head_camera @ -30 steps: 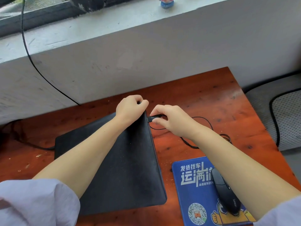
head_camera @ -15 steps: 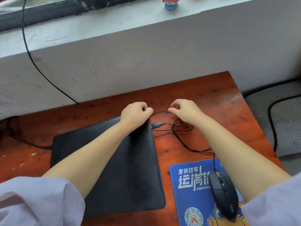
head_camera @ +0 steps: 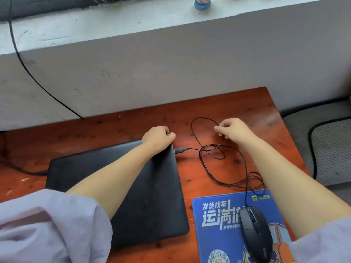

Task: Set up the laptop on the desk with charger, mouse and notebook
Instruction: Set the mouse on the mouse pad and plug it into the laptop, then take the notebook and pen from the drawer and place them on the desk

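A closed black laptop (head_camera: pixel 152 196) lies on the reddish wooden desk (head_camera: pixel 117 130). My left hand (head_camera: pixel 158 136) grips the laptop's far right corner. A black mouse (head_camera: pixel 255 232) rests on a blue mouse pad (head_camera: pixel 214 215) at the front right. Its thin black cable (head_camera: pixel 207 149) loops over the desk, and its USB plug (head_camera: pixel 180 150) sits at the laptop's right edge. My right hand (head_camera: pixel 232 130) pinches the cable's far loop. A charger lead (head_camera: pixel 28 172) meets the laptop's left side. No notebook is in view.
A grey concrete window ledge (head_camera: pixel 171 21) and wall rise right behind the desk, with a small figurine (head_camera: pixel 201 3) on the ledge. A black wire (head_camera: pixel 28 71) hangs down the wall at left. A mesh chair seat (head_camera: pixel 334 149) stands beyond the desk's right edge.
My right hand left the USB plug at the laptop's edge and moved right and away, drawing the mouse cable into a loop. My left hand stayed on the laptop's corner.
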`<state>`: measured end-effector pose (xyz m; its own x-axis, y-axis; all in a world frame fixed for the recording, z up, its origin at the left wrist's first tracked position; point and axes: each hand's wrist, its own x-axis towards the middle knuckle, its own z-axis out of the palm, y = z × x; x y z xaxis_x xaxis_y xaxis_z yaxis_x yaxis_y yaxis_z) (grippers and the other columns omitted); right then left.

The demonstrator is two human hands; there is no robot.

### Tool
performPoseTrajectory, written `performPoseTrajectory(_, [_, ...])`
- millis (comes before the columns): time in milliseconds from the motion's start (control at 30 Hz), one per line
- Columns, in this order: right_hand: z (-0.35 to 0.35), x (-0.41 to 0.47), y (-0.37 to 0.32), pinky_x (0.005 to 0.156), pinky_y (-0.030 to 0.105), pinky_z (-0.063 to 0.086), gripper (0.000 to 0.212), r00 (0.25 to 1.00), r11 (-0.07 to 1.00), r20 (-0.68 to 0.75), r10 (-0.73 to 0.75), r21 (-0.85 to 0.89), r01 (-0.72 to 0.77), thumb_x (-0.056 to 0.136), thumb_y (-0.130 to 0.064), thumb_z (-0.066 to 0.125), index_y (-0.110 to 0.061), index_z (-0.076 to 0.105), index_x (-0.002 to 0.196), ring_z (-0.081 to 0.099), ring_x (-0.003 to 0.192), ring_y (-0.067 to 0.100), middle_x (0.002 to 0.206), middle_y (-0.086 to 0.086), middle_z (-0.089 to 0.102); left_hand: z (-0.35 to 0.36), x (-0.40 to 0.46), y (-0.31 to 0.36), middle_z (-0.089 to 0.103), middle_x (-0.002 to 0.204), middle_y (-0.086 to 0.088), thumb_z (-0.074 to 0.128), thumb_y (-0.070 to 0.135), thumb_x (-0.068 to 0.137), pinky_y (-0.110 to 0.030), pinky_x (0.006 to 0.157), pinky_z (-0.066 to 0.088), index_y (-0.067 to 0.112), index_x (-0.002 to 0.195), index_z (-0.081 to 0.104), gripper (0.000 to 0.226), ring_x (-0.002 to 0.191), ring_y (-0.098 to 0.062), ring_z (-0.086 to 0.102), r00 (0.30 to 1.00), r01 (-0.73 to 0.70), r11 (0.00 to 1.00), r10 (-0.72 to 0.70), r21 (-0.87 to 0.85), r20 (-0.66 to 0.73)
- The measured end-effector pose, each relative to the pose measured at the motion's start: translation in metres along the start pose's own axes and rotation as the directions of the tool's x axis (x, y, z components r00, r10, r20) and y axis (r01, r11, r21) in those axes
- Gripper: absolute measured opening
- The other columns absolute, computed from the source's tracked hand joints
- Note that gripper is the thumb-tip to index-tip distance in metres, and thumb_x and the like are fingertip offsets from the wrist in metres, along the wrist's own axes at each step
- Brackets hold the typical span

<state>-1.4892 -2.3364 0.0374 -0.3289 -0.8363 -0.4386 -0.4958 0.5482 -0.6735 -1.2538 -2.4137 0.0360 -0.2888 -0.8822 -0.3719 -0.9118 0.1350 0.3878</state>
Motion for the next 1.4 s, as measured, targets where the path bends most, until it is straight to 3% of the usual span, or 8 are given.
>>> performPoseTrajectory(233, [0.011,-0.004,0.015,0.038,0.014,0.030,0.025,0.996,0.996,-0.066,0.062,0.076,-0.057,0.084,-0.027,0.062,-0.022,0.058,0.060,0.046,0.040,0.001,0.052,-0.011,0.057,0.015,0.001,0.003,0.055,0.096,-0.011,0.052,0.024,0.082,-0.036,0.076,0.043,0.008,0.083,0.057,0.017,0.091,-0.030,0.054,0.997,-0.037,0.999,0.037,-0.001,-0.074])
performPoseTrajectory(400, [0.009,-0.014,0.014,0.049,0.021,0.041,0.006,0.994,0.990,-0.073,0.084,0.122,-0.074,0.084,-0.029,0.062,-0.023,0.061,0.083,0.059,0.061,0.011,0.073,-0.002,0.065,0.006,-0.007,0.005,0.057,0.110,-0.012,0.056,0.030,0.085,-0.039,0.083,0.041,0.009,0.103,0.053,0.027,0.105,-0.031,0.050,0.993,-0.078,0.993,0.085,0.086,-0.082])
performPoseTrajectory(600, [0.002,-0.059,0.006,0.079,0.037,0.049,0.025,0.990,0.995,-0.129,0.058,0.082,-0.048,0.086,-0.028,0.061,-0.011,0.064,0.104,0.065,0.095,0.026,0.101,0.007,0.068,-0.019,-0.058,-0.021,0.054,0.120,-0.013,0.053,0.032,0.088,-0.043,0.093,0.043,0.010,0.116,0.052,0.035,0.115,-0.031,0.046,0.990,-0.103,0.990,0.111,0.093,-0.085])
performPoseTrajectory(833, [0.015,-0.164,0.023,0.068,0.029,0.044,0.017,0.976,0.996,-0.208,0.072,0.069,-0.058,0.089,-0.025,0.055,-0.012,0.064,0.094,0.066,0.077,0.023,0.093,0.010,0.071,-0.006,-0.129,-0.017,0.059,0.112,-0.013,0.050,0.024,0.090,-0.044,0.091,0.047,0.008,0.108,0.056,0.026,0.106,-0.029,0.053,0.949,-0.314,0.948,0.315,0.045,-0.027])
performPoseTrajectory(1000, [0.045,-0.274,0.083,0.052,0.025,0.045,0.015,0.894,0.957,-0.369,0.254,0.231,-0.177,0.089,-0.018,0.052,-0.016,0.060,0.076,0.059,0.059,0.020,0.075,0.008,0.066,0.036,-0.184,0.007,0.064,0.101,-0.012,0.051,0.018,0.087,-0.042,0.086,0.048,0.008,0.100,0.058,0.017,0.097,-0.030,0.058,0.841,-0.536,0.844,0.533,0.016,0.092])
performPoseTrajectory(1133, [0.091,-0.383,0.133,0.052,0.023,0.041,0.016,0.782,0.883,-0.457,0.425,0.398,-0.248,0.090,-0.014,0.051,-0.010,0.061,0.079,0.056,0.056,0.017,0.075,0.009,0.064,0.081,-0.249,0.017,0.063,0.104,-0.013,0.052,0.018,0.088,-0.038,0.087,0.047,0.007,0.103,0.058,0.019,0.099,-0.029,0.057,0.699,-0.696,0.718,0.677,-0.001,0.231])
performPoseTrajectory(1267, [0.157,-0.482,0.173,0.044,0.015,0.038,0.021,0.650,0.734,-0.416,0.636,0.586,-0.343,0.092,-0.015,0.047,-0.006,0.065,0.092,0.054,0.055,0.014,0.077,0.007,0.063,0.127,-0.320,0.013,0.062,0.097,-0.016,0.048,0.012,0.085,-0.036,0.078,0.046,0.007,0.091,0.058,0.012,0.094,-0.032,0.057,0.534,-0.808,0.589,0.747,-0.020,0.396])
performPoseTrajectory(1400, [0.227,-0.578,0.210,0.042,0.012,0.040,0.023,0.548,0.563,-0.304,0.780,0.722,-0.402,0.094,-0.009,0.043,0.003,0.063,0.096,0.050,0.054,0.014,0.082,0.013,0.061,0.179,-0.390,0.008,0.063,0.103,-0.011,0.048,0.019,0.088,-0.037,0.084,0.049,0.011,0.096,0.059,0.016,0.098,-0.029,0.059,0.365,-0.894,0.447,0.735,-0.004,0.572])
